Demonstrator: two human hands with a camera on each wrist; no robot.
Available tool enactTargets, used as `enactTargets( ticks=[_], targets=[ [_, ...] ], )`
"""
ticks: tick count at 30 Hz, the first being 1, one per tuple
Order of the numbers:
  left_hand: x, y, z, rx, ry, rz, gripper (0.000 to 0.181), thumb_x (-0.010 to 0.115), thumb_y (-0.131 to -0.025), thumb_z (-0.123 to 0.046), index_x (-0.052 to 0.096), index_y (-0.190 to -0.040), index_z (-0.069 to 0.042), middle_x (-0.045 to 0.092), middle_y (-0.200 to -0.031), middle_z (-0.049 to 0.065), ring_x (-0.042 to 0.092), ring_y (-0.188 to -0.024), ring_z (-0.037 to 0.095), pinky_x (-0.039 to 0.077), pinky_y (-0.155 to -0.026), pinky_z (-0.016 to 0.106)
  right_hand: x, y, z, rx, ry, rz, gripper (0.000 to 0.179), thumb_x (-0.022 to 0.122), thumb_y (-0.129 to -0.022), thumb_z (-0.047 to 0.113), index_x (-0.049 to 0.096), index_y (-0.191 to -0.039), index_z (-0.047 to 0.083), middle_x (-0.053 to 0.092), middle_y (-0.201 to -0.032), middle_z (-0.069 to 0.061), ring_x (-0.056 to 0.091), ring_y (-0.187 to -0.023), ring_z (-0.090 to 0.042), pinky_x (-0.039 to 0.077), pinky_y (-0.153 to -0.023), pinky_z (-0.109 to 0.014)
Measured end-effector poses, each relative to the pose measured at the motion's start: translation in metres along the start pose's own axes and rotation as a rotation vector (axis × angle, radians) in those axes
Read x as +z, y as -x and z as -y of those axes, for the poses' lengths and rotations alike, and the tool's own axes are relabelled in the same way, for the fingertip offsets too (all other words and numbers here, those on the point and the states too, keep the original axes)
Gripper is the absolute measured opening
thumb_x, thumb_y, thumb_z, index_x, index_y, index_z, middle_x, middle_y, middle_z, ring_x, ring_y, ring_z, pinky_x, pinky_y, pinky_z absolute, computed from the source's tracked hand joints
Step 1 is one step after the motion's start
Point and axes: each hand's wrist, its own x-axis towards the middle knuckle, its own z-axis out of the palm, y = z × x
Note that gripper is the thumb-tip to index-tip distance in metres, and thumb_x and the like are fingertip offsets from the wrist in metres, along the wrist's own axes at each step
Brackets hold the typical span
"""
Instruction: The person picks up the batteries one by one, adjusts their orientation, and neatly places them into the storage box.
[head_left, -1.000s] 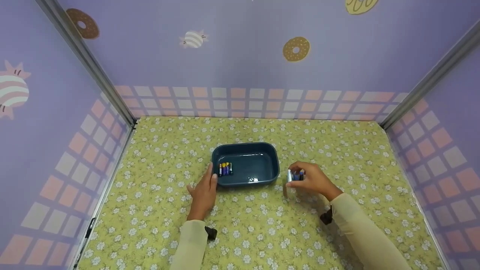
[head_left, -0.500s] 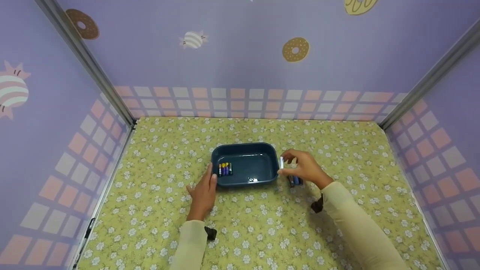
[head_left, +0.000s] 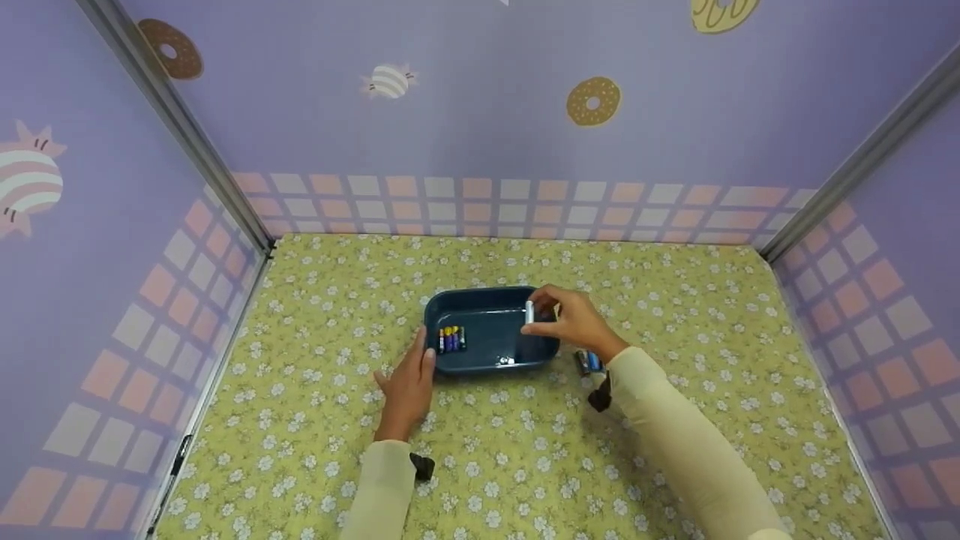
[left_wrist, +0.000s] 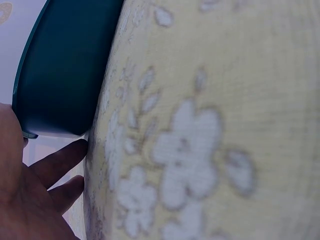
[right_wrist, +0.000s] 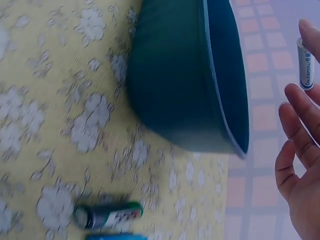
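Head view: lilac walls (head_left: 480, 135) printed with doughnuts, sweets and a band of pink and pale squares rise on three sides of me. Below them spreads the yellow cloth (head_left: 487, 435) with its white flowers. Grey metal posts (head_left: 176, 124) run up the two far corners. My cream sleeves (head_left: 690, 442) come in from the lower edge, one on each side.

On the cloth in front of me sits the dark teal bin (head_left: 480, 298), longer from side to side than from front to back. My hands are apart, at opposite ends of it. My left hand (head_left: 406, 386) rests against the bin's left end with its fingers straight; the left wrist view shows two of them reaching past the bin towards the cloth. My right hand (head_left: 574, 319) is over the right end, thumb and fingertips pinching a white battery (head_left: 529, 312). I hold it roughly level above the bin, clear of the batteries inside, and the right wrist view shows lettering along its side. At each wrist I have a small dark piece (head_left: 422, 467).

In the left part of the bin a row of batteries (head_left: 452, 339), four by the look of it, lies side by side, some purple and yellow. Outside, just off the bin's near right corner, a dark green battery (right_wrist: 107, 215) and a blue battery (right_wrist: 116, 237) lie side by side on the cloth, partly hidden by my arm in the head view.
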Motion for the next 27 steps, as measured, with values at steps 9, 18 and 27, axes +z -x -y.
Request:
enactTargets(
  ticks=[9,18,27],
  targets=[
    [0.001,0.000,0.001,0.000,-0.004,-0.001,0.060,0.024,-0.107,-0.063,0.011,-0.163,-0.046,0.032,-0.167,-0.003,0.034,-0.153,0.034,-0.020,-0.114,0.075,0.025,-0.023,0.004,0.018,-0.047,0.009,0.056,0.087,-0.076,0.053,0.071,-0.117,0.018,0.074,-0.099,-0.002,0.069,-0.085,-0.014,0.058,-0.078,-0.035],
    [0.001,0.001,0.001,-0.010,0.001,0.001,0.061,0.021,-0.105,-0.068,0.008,-0.162,-0.050,0.030,-0.167,-0.005,0.034,-0.153,0.034,-0.020,-0.114,0.074,0.047,-0.038,0.002,0.017,-0.043,0.037,0.054,0.086,-0.078,0.053,0.070,-0.118,0.019,0.073,-0.099,0.001,0.068,-0.087,-0.015,0.058,-0.080,-0.036],
    [0.000,0.000,0.001,-0.019,0.005,0.012,0.065,0.020,-0.104,-0.070,0.009,-0.163,-0.046,0.029,-0.167,-0.005,0.034,-0.153,0.034,-0.021,-0.113,0.074,0.068,-0.046,0.003,0.019,-0.019,0.084,0.057,0.085,-0.079,0.052,0.069,-0.122,0.019,0.073,-0.103,-0.002,0.068,-0.091,-0.017,0.058,-0.081,-0.038]
  ],
)
